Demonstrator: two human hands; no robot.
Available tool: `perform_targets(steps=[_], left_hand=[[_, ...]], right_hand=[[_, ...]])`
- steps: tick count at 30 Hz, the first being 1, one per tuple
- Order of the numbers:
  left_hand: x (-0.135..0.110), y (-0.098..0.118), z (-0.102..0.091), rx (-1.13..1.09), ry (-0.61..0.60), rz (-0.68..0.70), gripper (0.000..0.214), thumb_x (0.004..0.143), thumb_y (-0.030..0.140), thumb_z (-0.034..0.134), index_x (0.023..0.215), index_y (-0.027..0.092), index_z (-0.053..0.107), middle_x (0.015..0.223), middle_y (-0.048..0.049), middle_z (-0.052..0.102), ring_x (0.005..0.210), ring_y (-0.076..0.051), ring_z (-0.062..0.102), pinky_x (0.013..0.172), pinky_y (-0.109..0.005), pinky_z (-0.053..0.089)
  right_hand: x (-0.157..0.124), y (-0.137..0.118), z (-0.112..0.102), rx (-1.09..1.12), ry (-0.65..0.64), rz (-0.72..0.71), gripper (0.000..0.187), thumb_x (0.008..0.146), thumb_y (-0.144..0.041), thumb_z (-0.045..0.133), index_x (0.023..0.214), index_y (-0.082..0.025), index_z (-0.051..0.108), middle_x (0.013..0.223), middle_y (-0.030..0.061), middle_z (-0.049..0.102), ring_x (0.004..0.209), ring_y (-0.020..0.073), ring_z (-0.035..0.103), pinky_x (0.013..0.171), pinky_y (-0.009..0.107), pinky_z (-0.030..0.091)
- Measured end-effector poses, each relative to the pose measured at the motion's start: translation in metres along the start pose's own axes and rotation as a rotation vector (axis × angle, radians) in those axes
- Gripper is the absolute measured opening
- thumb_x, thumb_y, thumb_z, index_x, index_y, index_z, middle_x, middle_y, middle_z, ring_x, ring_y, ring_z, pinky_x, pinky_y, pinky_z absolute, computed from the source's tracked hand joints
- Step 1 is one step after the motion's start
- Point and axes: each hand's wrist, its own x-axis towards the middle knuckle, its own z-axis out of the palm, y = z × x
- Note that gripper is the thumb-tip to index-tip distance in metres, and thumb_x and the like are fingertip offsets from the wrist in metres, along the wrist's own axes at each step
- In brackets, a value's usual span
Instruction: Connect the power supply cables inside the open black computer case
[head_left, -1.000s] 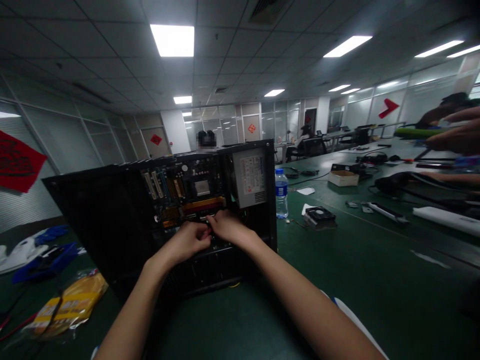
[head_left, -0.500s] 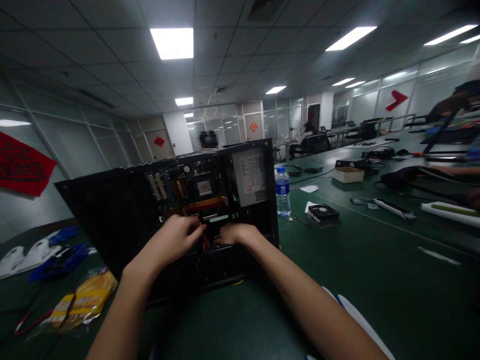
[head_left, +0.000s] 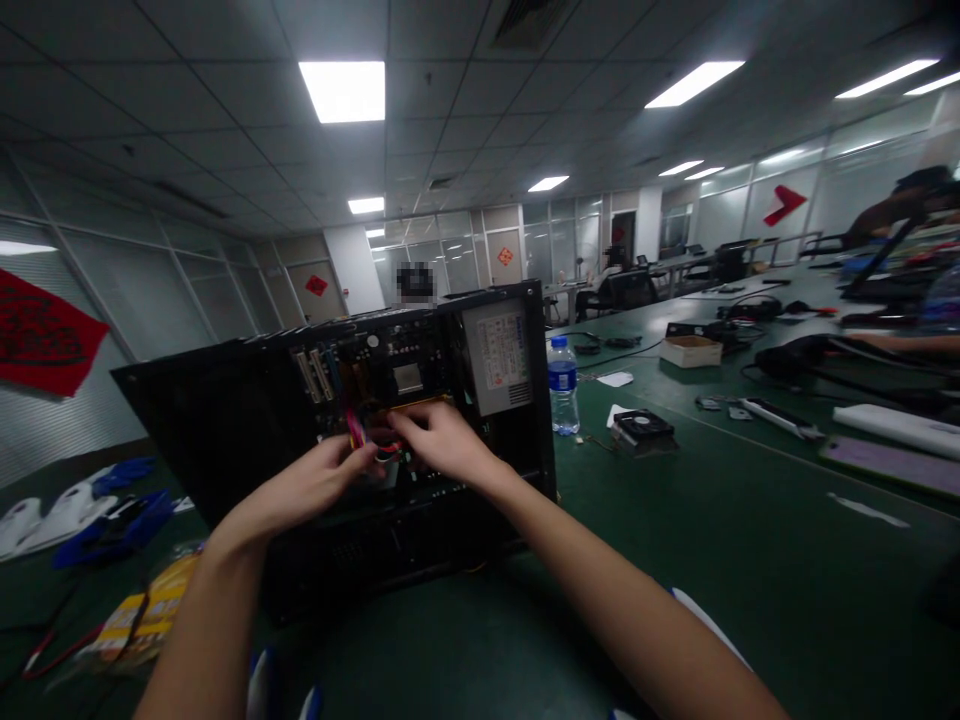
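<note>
An open black computer case [head_left: 420,560] stands on the green table in front of me. Inside are the motherboard [head_left: 367,345] and, at upper right, a silver power supply [head_left: 501,350] with a label. My left hand [head_left: 319,480] reaches in at the lower middle, its thumb and fingers closed around a bundle of coloured cables [head_left: 355,422]. Close beside it, my right hand [head_left: 442,440] is in front of the board, its fingers pinched at the same bundle, where red and white wires show. The fingertips of both hands are partly hidden.
Right of the case stand a water bottle [head_left: 562,388] and a drive-like black part with a round hub [head_left: 643,428]. Further off is a small open box [head_left: 690,350]. At left lie a yellow plastic bag [head_left: 146,610] and blue-white gloves [head_left: 71,515]. Another person's arm [head_left: 907,343] shows at far right.
My right hand has moved up and left, closer to my left hand. The left hand has shifted slightly left and down. Coloured cables now show raised between the hands.
</note>
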Motion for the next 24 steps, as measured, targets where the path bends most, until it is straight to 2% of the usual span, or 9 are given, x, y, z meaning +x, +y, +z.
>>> perform_targets(steps=[2, 5, 8, 11, 14, 17, 21, 24], left_hand=[[-0.001, 0.01, -0.003, -0.105, 0.051, 0.046, 0.06, 0.082, 0.069, 0.051, 0.104, 0.017, 0.07, 0.098, -0.0088, 0.074, 0.092, -0.025, 0.065, 0.084, -0.031, 0.052], [-0.004, 0.025, -0.002, -0.112, 0.044, 0.094, 0.047, 0.082, 0.06, 0.058, 0.094, 0.017, 0.072, 0.091, -0.0069, 0.074, 0.087, -0.023, 0.064, 0.08, -0.031, 0.052], [-0.008, 0.04, 0.006, -0.1, 0.025, 0.121, 0.04, 0.084, 0.052, 0.058, 0.088, 0.015, 0.074, 0.087, -0.0057, 0.073, 0.081, -0.021, 0.063, 0.075, -0.029, 0.052], [-0.011, 0.055, 0.019, -0.107, 0.022, 0.152, 0.036, 0.084, 0.047, 0.06, 0.088, 0.014, 0.075, 0.087, -0.0054, 0.074, 0.081, -0.021, 0.064, 0.074, -0.029, 0.051], [-0.014, 0.067, 0.03, -0.114, 0.06, 0.17, 0.034, 0.083, 0.046, 0.062, 0.086, 0.015, 0.076, 0.083, -0.0048, 0.074, 0.08, -0.022, 0.066, 0.074, -0.029, 0.052], [-0.016, 0.072, 0.034, -0.126, 0.134, 0.19, 0.034, 0.08, 0.047, 0.066, 0.09, 0.016, 0.076, 0.089, -0.0051, 0.075, 0.084, -0.023, 0.068, 0.078, -0.031, 0.054], [-0.017, 0.076, 0.033, -0.158, 0.27, 0.192, 0.04, 0.08, 0.051, 0.064, 0.1, 0.018, 0.074, 0.093, -0.0057, 0.075, 0.093, -0.025, 0.067, 0.082, -0.034, 0.055], [-0.019, 0.078, 0.032, -0.203, 0.312, 0.195, 0.044, 0.079, 0.054, 0.065, 0.1, 0.017, 0.073, 0.093, -0.0063, 0.075, 0.091, -0.025, 0.068, 0.08, -0.033, 0.056]], right_hand=[[-0.005, -0.011, -0.009, -0.044, -0.048, -0.035, 0.043, 0.098, -0.046, 0.045, 0.087, -0.016, 0.074, 0.077, 0.0039, 0.073, 0.066, 0.0145, 0.065, 0.06, 0.023, 0.041], [-0.01, -0.028, -0.021, -0.053, 0.027, -0.061, 0.05, 0.098, -0.051, 0.042, 0.082, -0.015, 0.074, 0.076, 0.0047, 0.072, 0.071, 0.0147, 0.065, 0.064, 0.023, 0.042], [-0.012, -0.04, -0.03, -0.002, 0.093, -0.067, 0.058, 0.096, -0.06, 0.039, 0.081, -0.014, 0.071, 0.075, 0.0047, 0.07, 0.071, 0.0137, 0.063, 0.064, 0.022, 0.041], [-0.014, -0.044, -0.037, -0.022, 0.116, -0.014, 0.055, 0.089, -0.064, 0.05, 0.075, -0.014, 0.068, 0.07, 0.0037, 0.067, 0.065, 0.0131, 0.059, 0.06, 0.023, 0.039], [-0.017, -0.046, -0.046, 0.03, 0.026, 0.028, 0.048, 0.086, -0.06, 0.057, 0.074, -0.014, 0.065, 0.067, 0.0018, 0.063, 0.061, 0.012, 0.055, 0.057, 0.022, 0.038], [-0.02, -0.05, -0.057, 0.203, -0.066, -0.026, 0.039, 0.088, -0.051, 0.056, 0.08, -0.014, 0.065, 0.068, -0.0005, 0.061, 0.06, 0.0101, 0.052, 0.056, 0.021, 0.038], [-0.024, -0.057, -0.064, 0.32, -0.103, -0.077, 0.034, 0.087, -0.046, 0.059, 0.083, -0.013, 0.066, 0.072, -0.0013, 0.06, 0.063, 0.0096, 0.051, 0.057, 0.021, 0.039], [-0.026, -0.06, -0.064, 0.307, -0.08, -0.108, 0.036, 0.088, -0.046, 0.057, 0.08, -0.013, 0.067, 0.07, -0.0014, 0.06, 0.064, 0.01, 0.051, 0.057, 0.021, 0.038]])
